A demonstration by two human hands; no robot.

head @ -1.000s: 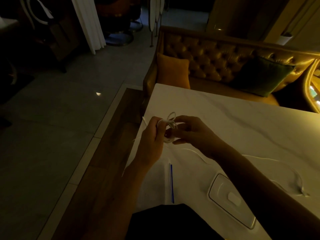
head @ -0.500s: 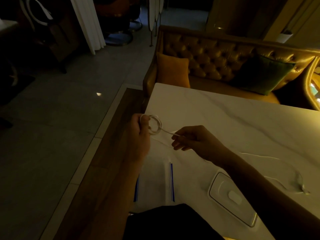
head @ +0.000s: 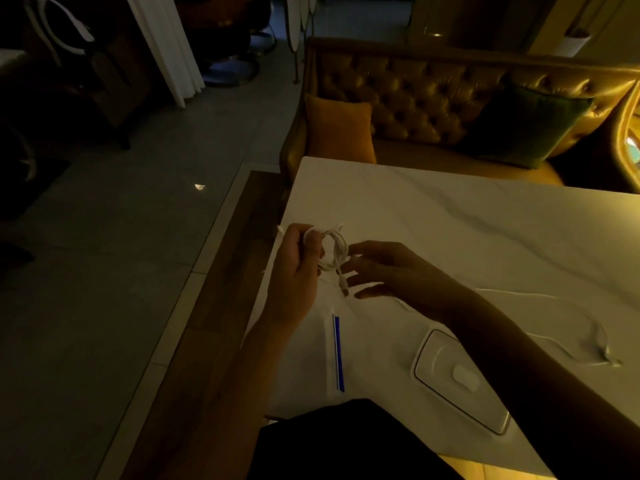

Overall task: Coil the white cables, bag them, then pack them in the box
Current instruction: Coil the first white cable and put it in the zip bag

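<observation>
My left hand (head: 297,271) holds a white cable coil (head: 333,251) of several loops above the left side of the white table (head: 450,216). The coil's plug end (head: 343,285) hangs down from it. My right hand (head: 388,271) is just right of the coil with its fingers spread, close to the plug; I cannot tell if they touch it. A second white cable (head: 568,317) lies loose on the table at the right. A clear zip bag with a blue strip (head: 337,351) lies flat below my hands. A white box lid (head: 457,379) rests near my right forearm.
A tufted golden sofa (head: 433,91) with an orange cushion (head: 339,129) and a green cushion (head: 526,126) stands behind the table. The table's left edge (head: 273,271) drops to a wooden strip and grey floor. The light is dim.
The stretch of cable pulled out between my hands has been wound onto the coil. My right hand has let go of it and opened beside the coil.
</observation>
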